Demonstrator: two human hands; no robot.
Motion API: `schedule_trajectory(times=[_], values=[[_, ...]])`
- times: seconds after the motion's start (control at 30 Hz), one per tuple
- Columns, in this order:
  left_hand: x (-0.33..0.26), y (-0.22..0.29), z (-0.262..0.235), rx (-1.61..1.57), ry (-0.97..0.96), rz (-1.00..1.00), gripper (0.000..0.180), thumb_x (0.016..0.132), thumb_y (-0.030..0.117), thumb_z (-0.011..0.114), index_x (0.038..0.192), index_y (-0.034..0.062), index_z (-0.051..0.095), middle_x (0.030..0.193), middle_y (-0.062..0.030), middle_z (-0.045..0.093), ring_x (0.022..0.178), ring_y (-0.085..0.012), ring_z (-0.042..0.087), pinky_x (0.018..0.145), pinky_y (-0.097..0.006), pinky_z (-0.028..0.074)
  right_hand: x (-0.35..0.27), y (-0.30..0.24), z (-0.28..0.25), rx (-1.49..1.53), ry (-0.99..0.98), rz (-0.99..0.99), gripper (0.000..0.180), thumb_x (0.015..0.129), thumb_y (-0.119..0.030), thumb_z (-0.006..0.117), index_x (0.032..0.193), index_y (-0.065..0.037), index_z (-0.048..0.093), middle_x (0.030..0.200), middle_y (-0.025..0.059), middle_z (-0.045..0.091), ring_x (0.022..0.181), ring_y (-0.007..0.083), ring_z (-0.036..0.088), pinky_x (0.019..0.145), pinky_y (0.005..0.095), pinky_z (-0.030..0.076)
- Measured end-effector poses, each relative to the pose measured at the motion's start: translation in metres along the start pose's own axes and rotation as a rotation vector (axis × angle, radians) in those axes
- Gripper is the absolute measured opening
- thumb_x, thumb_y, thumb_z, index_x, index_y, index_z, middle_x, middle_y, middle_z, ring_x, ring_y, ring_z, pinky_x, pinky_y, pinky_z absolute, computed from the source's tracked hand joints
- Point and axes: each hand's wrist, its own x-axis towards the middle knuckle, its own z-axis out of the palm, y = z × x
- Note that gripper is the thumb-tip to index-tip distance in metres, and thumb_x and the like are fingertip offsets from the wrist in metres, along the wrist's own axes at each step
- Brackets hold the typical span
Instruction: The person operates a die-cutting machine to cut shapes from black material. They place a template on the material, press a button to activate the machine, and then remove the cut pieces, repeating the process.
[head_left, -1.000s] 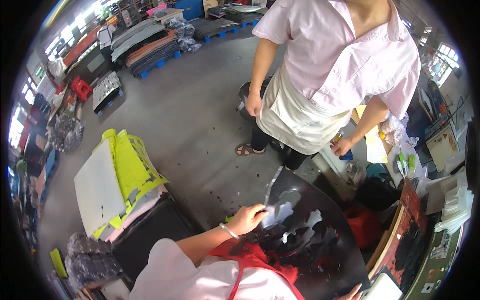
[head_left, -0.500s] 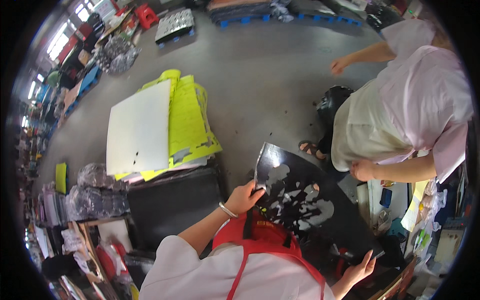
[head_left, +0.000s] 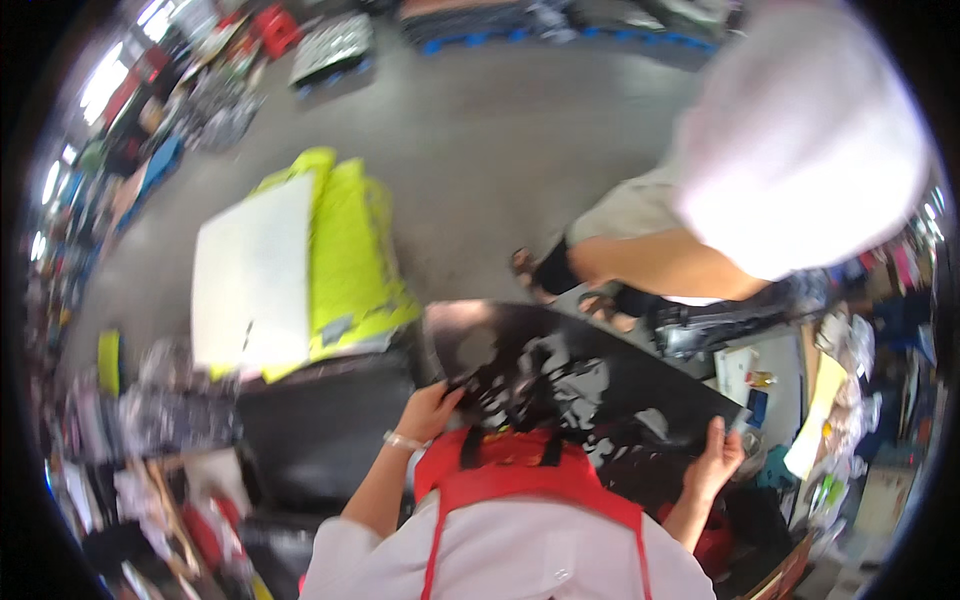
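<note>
A black sheet with many irregular cut-out holes (head_left: 645, 378) is stretched out in front of my red apron (head_left: 520, 468). My left hand (head_left: 431, 409) is closed on its near left edge, a bracelet round the wrist. At the right end, my right hand (head_left: 714, 458) pinches the sheet's corner between thumb and fingers. Through the holes I see paler patches of what lies behind. Left of the sheet stands a stack with black sheets (head_left: 325, 425), bright yellow-green cut sheets (head_left: 350, 265) and a white board (head_left: 252, 280).
A co-worker in a pale top (head_left: 800, 150) bends close by on the right, one forearm (head_left: 670, 265) stretched across, sandalled feet on the floor. Beside them are a shiny black bundle (head_left: 715, 325) and a cluttered table (head_left: 785, 405). Clear plastic-wrapped bundles (head_left: 180, 415) stand at the left.
The black sheet has swung to lie more level, its right end rising with my right hand. My view has shifted slightly. The co-worker has bent down and come nearer.
</note>
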Motion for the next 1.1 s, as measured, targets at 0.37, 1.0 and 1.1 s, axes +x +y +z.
schedule_trajectory(times=[0.37, 1.0, 1.1], values=[[0.111, 0.064, -0.032, 0.357, -0.224, 0.007, 0.033, 0.085, 0.03, 0.067, 0.082, -0.0026, 0.059, 0.073, -0.021, 0.054, 0.069, -0.0264, 0.052, 0.061, -0.043, 0.038, 0.085, 0.021, 0.04, -0.012, 0.077, 0.0, 0.02, 0.092, -0.014, 0.065, 0.08, 0.001, 0.062, 0.069, -0.0055, 0.058, 0.064, 0.0022, 0.045, 0.055, 0.0226, 0.04], [0.407, 0.255, -0.053, 0.423, -0.22, 0.654, 0.042, 0.084, 0.022, 0.069, 0.063, -0.0048, 0.044, 0.052, -0.0183, 0.04, 0.047, -0.0264, 0.037, 0.047, -0.039, 0.032, 0.255, -0.02, 0.018, 0.205, 0.504, -0.161, 0.011, 0.091, -0.01, 0.065, 0.086, 0.001, 0.065, 0.082, -0.0023, 0.064, 0.072, 0.0041, 0.053, 0.063, 0.0207, 0.044], [0.474, 0.301, 0.004, 0.342, -0.142, 0.736, 0.041, 0.086, 0.02, 0.067, 0.063, -0.0053, 0.043, 0.053, -0.0169, 0.039, 0.048, -0.021, 0.032, 0.047, -0.039, 0.03, 0.337, -0.017, -0.001, 0.312, 0.533, -0.228, 0.013, 0.089, -0.01, 0.067, 0.081, -0.001, 0.064, 0.079, -0.004, 0.063, 0.071, 0.0039, 0.052, 0.063, 0.0219, 0.043]])
